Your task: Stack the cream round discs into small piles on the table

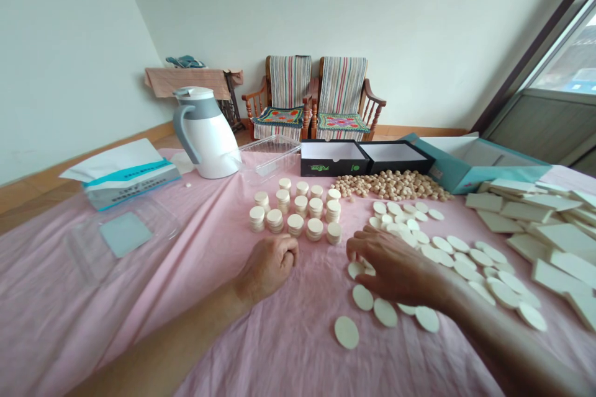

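Note:
My left hand (270,263) rests on the pink cloth just in front of several short stacks of pale wooden discs (295,223). Its fingers are curled in, and whatever they may hold is hidden. On the right, my right hand (388,260) reaches over loose round wooden discs (464,268), its bent fingers and thumb apart. Beneath its fingertips lies one disc (356,270), partly covered. Closer to me, more discs lie flat, among them a single disc (346,332) at the front.
Square wooden pieces (521,211) pile up at right beside a teal box (493,173). Small wooden beads (395,185) lie before black boxes (333,166). A white jug (212,136), tissue pack (125,177) and clear plastic trays (270,158) stand left. Two chairs (291,84) are beyond.

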Demonstrator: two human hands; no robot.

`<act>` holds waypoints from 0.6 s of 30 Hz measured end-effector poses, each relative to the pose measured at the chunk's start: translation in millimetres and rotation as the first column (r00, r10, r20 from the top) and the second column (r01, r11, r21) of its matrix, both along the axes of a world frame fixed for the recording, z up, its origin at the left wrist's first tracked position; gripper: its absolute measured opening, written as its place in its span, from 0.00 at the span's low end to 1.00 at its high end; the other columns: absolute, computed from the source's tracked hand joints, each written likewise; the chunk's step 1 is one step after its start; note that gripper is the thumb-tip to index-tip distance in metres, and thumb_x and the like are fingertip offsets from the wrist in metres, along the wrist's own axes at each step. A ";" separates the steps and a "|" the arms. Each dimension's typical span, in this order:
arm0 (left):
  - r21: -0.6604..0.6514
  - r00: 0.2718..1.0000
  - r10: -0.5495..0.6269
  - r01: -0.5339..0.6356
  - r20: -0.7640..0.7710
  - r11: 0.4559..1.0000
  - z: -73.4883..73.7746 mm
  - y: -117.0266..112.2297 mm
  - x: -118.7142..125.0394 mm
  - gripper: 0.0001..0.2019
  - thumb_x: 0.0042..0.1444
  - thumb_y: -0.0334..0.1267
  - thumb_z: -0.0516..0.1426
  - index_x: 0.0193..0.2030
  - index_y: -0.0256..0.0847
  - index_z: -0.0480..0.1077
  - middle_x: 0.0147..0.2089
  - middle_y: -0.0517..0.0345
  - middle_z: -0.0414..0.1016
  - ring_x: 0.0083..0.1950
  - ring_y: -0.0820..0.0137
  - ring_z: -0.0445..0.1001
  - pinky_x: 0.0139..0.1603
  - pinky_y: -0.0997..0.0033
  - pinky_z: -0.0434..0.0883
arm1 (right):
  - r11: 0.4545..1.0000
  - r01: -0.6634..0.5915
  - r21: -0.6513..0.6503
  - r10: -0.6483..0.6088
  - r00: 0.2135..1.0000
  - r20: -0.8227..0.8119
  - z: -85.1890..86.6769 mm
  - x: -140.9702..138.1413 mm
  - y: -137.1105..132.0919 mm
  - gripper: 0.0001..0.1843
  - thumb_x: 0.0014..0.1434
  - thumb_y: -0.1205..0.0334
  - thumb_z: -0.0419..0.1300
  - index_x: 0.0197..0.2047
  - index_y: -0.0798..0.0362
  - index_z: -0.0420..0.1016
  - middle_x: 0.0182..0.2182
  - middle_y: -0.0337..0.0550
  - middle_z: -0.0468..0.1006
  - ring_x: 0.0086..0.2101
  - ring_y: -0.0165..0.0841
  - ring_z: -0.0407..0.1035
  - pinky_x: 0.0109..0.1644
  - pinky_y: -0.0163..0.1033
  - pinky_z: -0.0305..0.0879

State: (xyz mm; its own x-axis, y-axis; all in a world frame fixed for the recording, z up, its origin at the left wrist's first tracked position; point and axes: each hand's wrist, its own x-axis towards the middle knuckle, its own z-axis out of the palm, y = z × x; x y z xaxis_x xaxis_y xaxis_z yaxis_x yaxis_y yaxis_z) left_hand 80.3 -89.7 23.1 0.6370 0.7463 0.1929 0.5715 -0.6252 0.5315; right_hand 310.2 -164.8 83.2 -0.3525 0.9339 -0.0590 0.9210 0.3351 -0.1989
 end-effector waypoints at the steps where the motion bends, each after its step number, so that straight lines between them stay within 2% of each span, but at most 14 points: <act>1: 0.000 1.000 0.001 -0.001 0.002 1.000 0.2 0.0 0.0 0.12 0.46 0.23 0.45 0.22 0.38 0.65 0.25 0.60 0.69 0.28 0.73 0.67 0.32 0.75 0.60 | 1.000 -0.023 0.001 0.023 0.999 0.029 -0.9 -1.5 -1.4 0.06 0.48 0.68 0.57 0.32 0.52 0.70 0.31 0.45 0.73 0.36 0.37 0.64 0.40 0.40 0.56; 5: 0.007 1.000 0.003 -0.003 0.007 1.000 -0.5 0.3 -0.2 0.12 0.46 0.22 0.45 0.22 0.38 0.65 0.25 0.60 0.69 0.28 0.73 0.67 0.32 0.75 0.60 | 0.998 -0.067 -0.005 0.067 0.995 0.069 -5.7 -7.4 -2.2 0.08 0.47 0.69 0.57 0.33 0.53 0.69 0.33 0.46 0.73 0.39 0.39 0.63 0.43 0.43 0.55; 8: 0.012 1.000 -0.003 0.003 0.012 1.000 -1.6 0.8 -0.6 0.12 0.46 0.22 0.45 0.22 0.38 0.66 0.25 0.60 0.69 0.28 0.73 0.67 0.32 0.75 0.60 | 0.998 -0.057 0.017 0.055 0.994 0.097 -8.4 -9.8 -0.4 0.09 0.45 0.68 0.57 0.33 0.53 0.68 0.34 0.47 0.73 0.38 0.39 0.63 0.44 0.43 0.54; 11: 0.017 1.000 -0.007 0.007 0.008 1.000 -1.9 0.8 -0.7 0.12 0.46 0.22 0.45 0.22 0.38 0.66 0.25 0.60 0.69 0.28 0.73 0.67 0.32 0.75 0.60 | 0.995 0.049 0.088 -0.059 0.991 0.117 -12.3 -8.1 7.0 0.07 0.46 0.68 0.55 0.32 0.54 0.68 0.32 0.47 0.73 0.35 0.37 0.64 0.40 0.41 0.54; 15: 0.026 1.000 -0.003 0.003 0.002 1.000 -0.6 0.5 -0.5 0.12 0.46 0.22 0.45 0.22 0.38 0.65 0.25 0.60 0.68 0.28 0.73 0.66 0.32 0.75 0.60 | 0.954 0.247 0.167 -0.259 0.964 0.053 -19.6 2.2 22.5 0.09 0.49 0.70 0.51 0.34 0.55 0.69 0.29 0.47 0.73 0.32 0.35 0.65 0.35 0.37 0.53; 18: 0.022 1.000 -0.002 0.002 0.002 1.000 -0.3 0.6 -0.7 0.12 0.46 0.23 0.45 0.21 0.38 0.65 0.24 0.60 0.68 0.28 0.73 0.66 0.32 0.75 0.60 | 0.962 0.247 0.117 -0.246 0.969 -0.020 -20.4 10.4 26.0 0.08 0.49 0.70 0.53 0.34 0.54 0.70 0.29 0.44 0.74 0.32 0.34 0.65 0.34 0.36 0.54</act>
